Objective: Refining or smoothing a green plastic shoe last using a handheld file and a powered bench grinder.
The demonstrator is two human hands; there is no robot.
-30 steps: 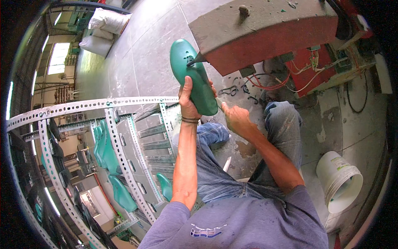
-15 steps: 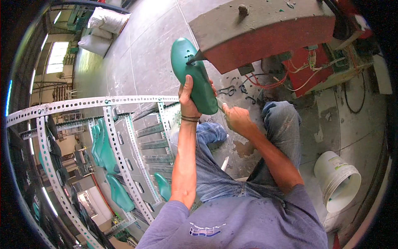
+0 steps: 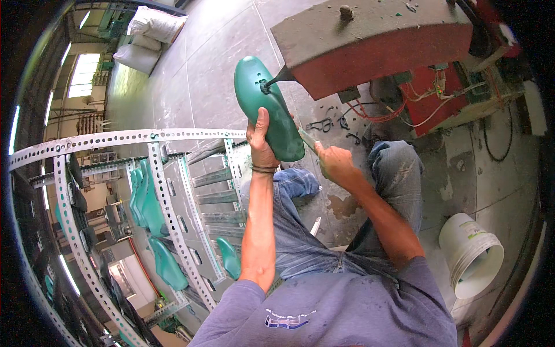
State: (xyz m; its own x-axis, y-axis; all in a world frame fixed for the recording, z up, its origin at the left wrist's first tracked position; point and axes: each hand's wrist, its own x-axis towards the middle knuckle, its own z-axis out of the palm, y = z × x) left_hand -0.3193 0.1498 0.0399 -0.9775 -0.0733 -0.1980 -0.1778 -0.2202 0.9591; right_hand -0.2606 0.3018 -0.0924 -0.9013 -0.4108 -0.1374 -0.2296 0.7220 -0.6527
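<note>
A smooth green moulded shoe (image 3: 270, 115) is held up in front of me, its rounded toe pointing away. My left hand (image 3: 263, 141) is closed round its side, thumb lying over the upper. Small holes show near the toe, where a dark pointed piece (image 3: 280, 78) from the bench's corner meets the shoe. My right hand (image 3: 336, 163) is closed round a thin knife-like tool (image 3: 307, 139), most of its handle hidden in the fist. The tool's pale blade lies against or very close to the shoe's right edge near the heel; contact is hard to tell.
A red-sided bench (image 3: 370, 55) with wires beneath stands ahead right. Dark scraps (image 3: 329, 122) litter the floor below it. At my left, a perforated metal rack (image 3: 156, 179) bears several green shoes (image 3: 151, 199). A white bucket (image 3: 459, 254) lies tilted at right; white sacks (image 3: 151, 29) are far left.
The tool's blade has moved up along the shoe's right edge and now looks pale instead of dark. My right hand has shifted slightly; the left keeps its hold on the shoe.
</note>
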